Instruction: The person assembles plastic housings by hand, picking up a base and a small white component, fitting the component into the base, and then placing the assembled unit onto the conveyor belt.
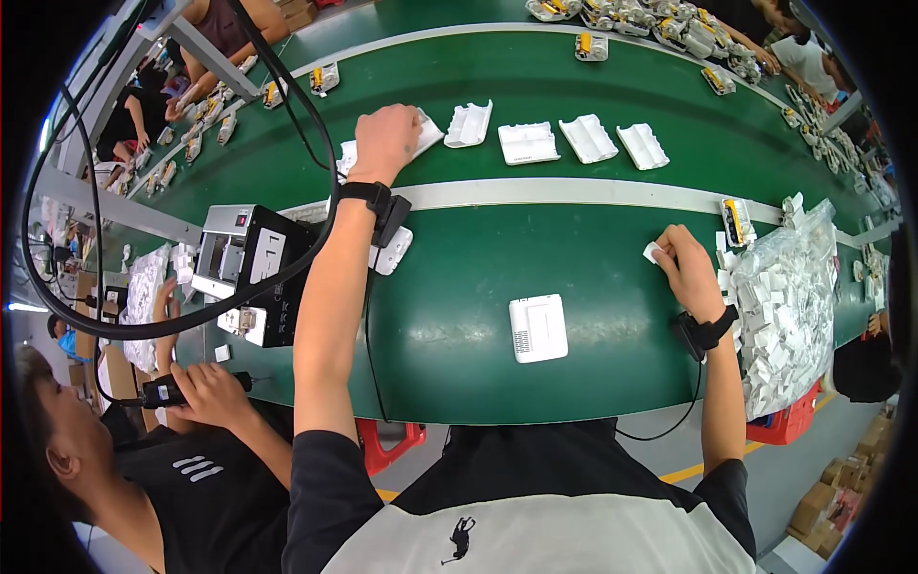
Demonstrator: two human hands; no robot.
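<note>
My left hand [385, 142] reaches far across the green tabletop [459, 287], fingers clenched on a white shell [426, 132] at the left end of a row of four more. My right hand [687, 268] pinches a small white piece [652, 252]. One finished-looking white unit [537, 327] lies near me.

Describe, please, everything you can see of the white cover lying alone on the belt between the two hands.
The white cover is a flat, rounded-corner rectangle, seemingly moulded plastic, with a raised panel and a strip of fine vent slots along its left edge. It lies flat on the green belt, touched by nothing, nearer the person than the right hand.
</note>
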